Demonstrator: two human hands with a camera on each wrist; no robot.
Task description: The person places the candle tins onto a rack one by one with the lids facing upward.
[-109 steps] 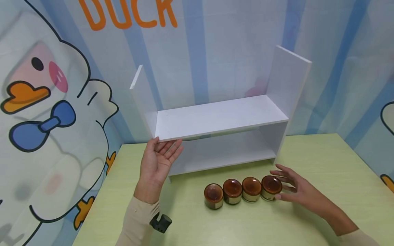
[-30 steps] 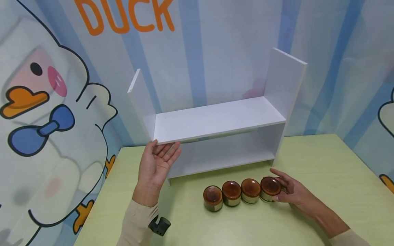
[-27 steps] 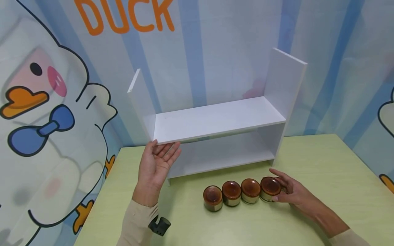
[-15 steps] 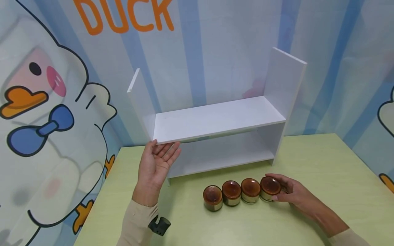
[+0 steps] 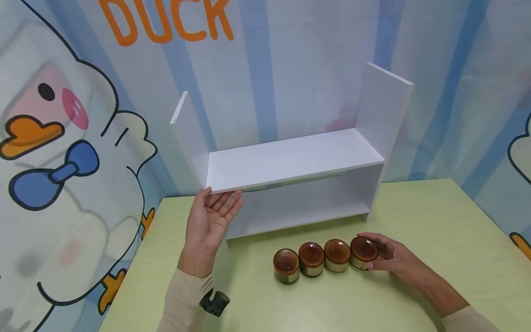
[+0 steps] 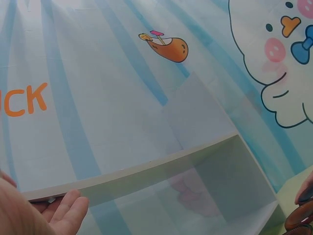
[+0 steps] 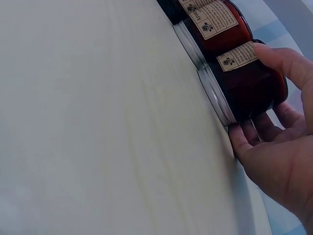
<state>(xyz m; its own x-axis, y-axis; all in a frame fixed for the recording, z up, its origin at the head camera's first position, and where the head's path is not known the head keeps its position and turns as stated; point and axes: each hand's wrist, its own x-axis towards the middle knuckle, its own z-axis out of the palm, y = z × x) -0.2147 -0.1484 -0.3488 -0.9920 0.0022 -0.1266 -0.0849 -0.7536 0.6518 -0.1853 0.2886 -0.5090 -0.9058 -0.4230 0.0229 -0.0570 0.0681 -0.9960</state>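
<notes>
My right hand (image 5: 394,258) grips the rightmost amber glass jar (image 5: 363,249), thumb at its front label and fingers behind it. In the right wrist view that jar (image 7: 254,88) stands upside down, its silver lid (image 7: 215,95) against the table. Several matching jars (image 5: 311,258) line up to its left, close together. My left hand (image 5: 209,223) lies palm up at the left front edge of the white shelf unit (image 5: 294,161). Its fingers are extended under the upper board and its thumb tip touches the board's edge, as the left wrist view (image 6: 63,210) also shows from below.
The shelf unit has two boards between upright side panels (image 5: 386,106) and stands at the back of the pale green table (image 5: 435,221). A cartoon duck backdrop (image 5: 315,60) rises behind it. A black wrist device (image 5: 215,303) sits on my left sleeve.
Over the earlier frames my right hand has moved in from beside the rightmost jar and its fingers have closed round it. The left hand and the jars keep their places.
</notes>
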